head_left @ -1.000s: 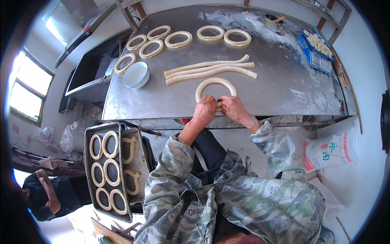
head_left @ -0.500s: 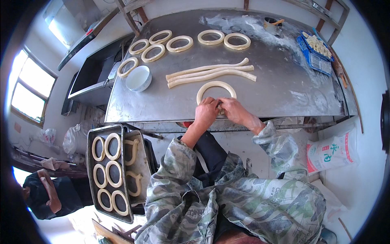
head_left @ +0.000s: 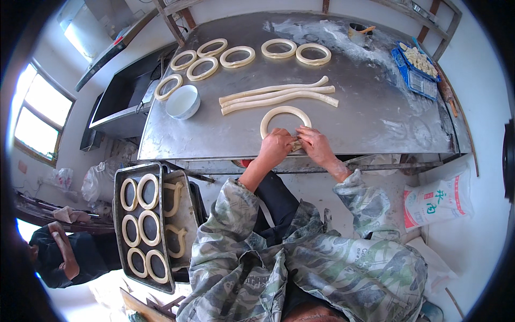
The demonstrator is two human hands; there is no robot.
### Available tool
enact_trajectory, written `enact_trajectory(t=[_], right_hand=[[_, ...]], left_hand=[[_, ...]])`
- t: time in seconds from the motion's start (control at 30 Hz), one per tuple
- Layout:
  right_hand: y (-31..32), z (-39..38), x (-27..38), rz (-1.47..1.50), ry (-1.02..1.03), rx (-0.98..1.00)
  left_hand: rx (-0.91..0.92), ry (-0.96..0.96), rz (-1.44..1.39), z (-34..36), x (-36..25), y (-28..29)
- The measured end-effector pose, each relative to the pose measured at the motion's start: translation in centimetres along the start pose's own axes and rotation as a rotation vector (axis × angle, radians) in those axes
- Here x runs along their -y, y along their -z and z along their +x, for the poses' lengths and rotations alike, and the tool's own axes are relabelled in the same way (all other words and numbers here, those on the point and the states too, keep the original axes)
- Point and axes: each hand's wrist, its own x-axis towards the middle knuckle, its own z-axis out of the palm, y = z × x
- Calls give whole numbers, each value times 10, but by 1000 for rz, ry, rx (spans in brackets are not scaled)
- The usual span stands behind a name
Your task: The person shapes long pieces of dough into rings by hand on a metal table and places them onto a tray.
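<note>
A rope of dough bent into a ring lies near the front edge of the metal table, its joined ends toward me. My left hand is closed on the ring's near left part. On its near right part, the fingers of my right hand are closed, pressing the dough. The join between the hands is partly covered by my fingers. Just beyond the ring, three straight dough ropes lie side by side. Several finished-looking dough rings rest farther back on the table.
A white bowl stands at the table's left. Dark trays with dough rings sit below left. At the far right are a blue package with dough pieces and a rolling pin. A cup stands at the back; a person is at lower left.
My right hand has shifted slightly right, opening a small gap between my hands where they had been close together. The left hand stays on the ring.
</note>
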Motion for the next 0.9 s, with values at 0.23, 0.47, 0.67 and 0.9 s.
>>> enact_trajectory(t=[0.23,0.47,0.67,0.9], right_hand=[[-3,5,13,48,-63,-22],[-2,11,21,78,-195,45],[-9,19,20,84,-305,111],[-10,21,12,139,-295,119]], left_hand=[[-88,30,21,-9,2,-13],[-166,31,-71,-9,2,-14],[-176,48,-85,-14,9,-19],[-175,5,-97,-13,5,-16]])
